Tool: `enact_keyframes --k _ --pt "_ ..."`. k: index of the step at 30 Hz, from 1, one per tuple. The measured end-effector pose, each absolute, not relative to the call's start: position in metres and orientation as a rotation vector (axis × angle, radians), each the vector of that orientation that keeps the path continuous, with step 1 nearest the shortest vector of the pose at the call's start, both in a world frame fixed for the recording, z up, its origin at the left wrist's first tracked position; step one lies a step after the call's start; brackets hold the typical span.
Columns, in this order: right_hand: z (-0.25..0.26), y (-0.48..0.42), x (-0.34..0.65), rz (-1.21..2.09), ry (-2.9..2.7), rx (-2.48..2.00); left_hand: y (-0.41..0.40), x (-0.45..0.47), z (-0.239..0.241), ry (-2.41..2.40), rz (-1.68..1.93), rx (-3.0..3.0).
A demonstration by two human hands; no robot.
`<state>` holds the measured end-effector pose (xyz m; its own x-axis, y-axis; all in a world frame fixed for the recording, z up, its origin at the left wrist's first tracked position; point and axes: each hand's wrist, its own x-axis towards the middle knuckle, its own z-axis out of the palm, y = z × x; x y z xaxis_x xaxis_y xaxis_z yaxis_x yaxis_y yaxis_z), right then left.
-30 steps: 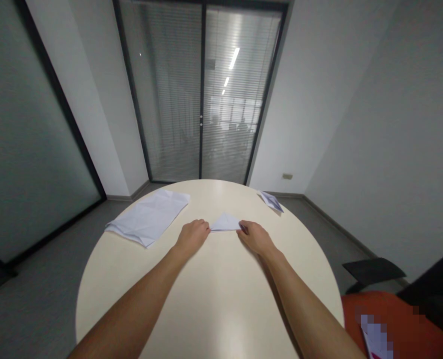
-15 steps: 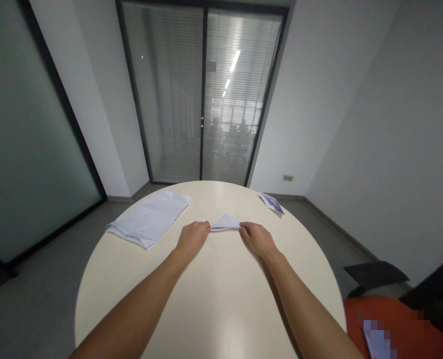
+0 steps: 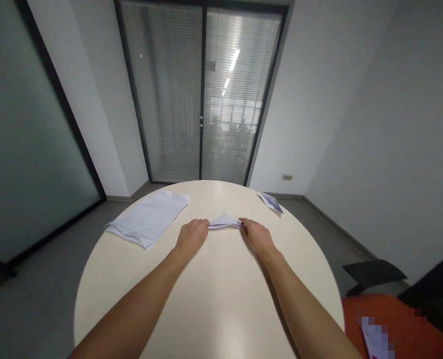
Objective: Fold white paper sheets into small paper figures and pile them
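Observation:
Between my two hands is a small folded piece of white paper (image 3: 224, 220), peaked like a triangle at its far side. My left hand (image 3: 193, 235) has its fingers closed on the paper's left end. At the opposite end, my right hand (image 3: 258, 236) pinches the right corner with thumb and fingers. The paper's near edge bows slightly upward between the hands. Both corners are partly hidden by my fingers.
White sheets of paper (image 3: 150, 218) lie creased at the table's left edge. A folded paper piece (image 3: 271, 202) rests at the far right of the round table (image 3: 214, 299). An orange chair (image 3: 404, 324) with a black armrest (image 3: 374, 273) stands at the right.
The near edge of the folded paper bows up a little more, and my right fingers have shifted slightly at its corner. My left hand keeps its hold.

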<state>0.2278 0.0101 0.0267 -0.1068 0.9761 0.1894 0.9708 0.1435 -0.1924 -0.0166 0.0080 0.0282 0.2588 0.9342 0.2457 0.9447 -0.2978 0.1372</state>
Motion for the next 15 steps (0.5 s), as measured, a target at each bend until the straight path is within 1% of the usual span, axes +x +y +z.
enact_keyframes --k 8,15 --pt "0.013 0.020 0.234 0.154 -1.871 -1.914 0.007 -0.016 0.030 -1.826 -0.468 -2.464" --pt "0.010 0.025 0.238 0.220 -1.660 -1.897 0.004 -0.012 0.033 -1.874 -0.450 -2.456"
